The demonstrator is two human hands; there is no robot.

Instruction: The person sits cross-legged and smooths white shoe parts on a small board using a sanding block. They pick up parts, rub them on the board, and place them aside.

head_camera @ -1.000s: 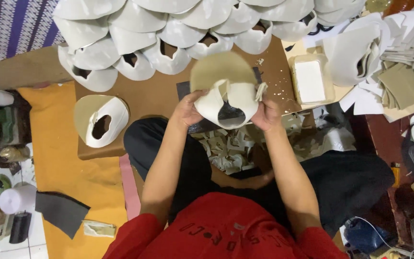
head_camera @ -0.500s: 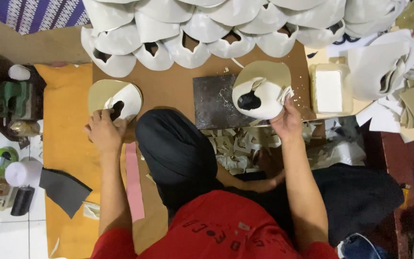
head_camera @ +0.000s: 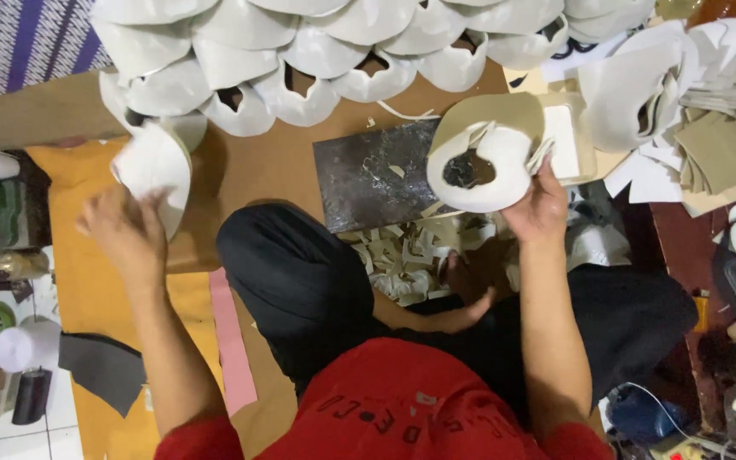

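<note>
White shoe upper (head_camera: 480, 169) gripped in right hand (head_camera: 540, 207), long axis sideways; left hand (head_camera: 125, 234) clutching another white piece (head_camera: 153, 168).

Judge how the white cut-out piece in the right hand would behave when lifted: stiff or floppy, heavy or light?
The white cut-out piece looks thin and sheet-like, so probably light. The right hand grips only its lower edge, yet it keeps a curved form, suggesting some stiffness. Its loose tabs would likely flex.

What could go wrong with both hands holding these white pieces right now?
The left hand grips its white piece by one edge only, so it may slip. That piece is close to the stacked row and might knock it askew. The right hand holds a floppy upper that may crease.
</note>
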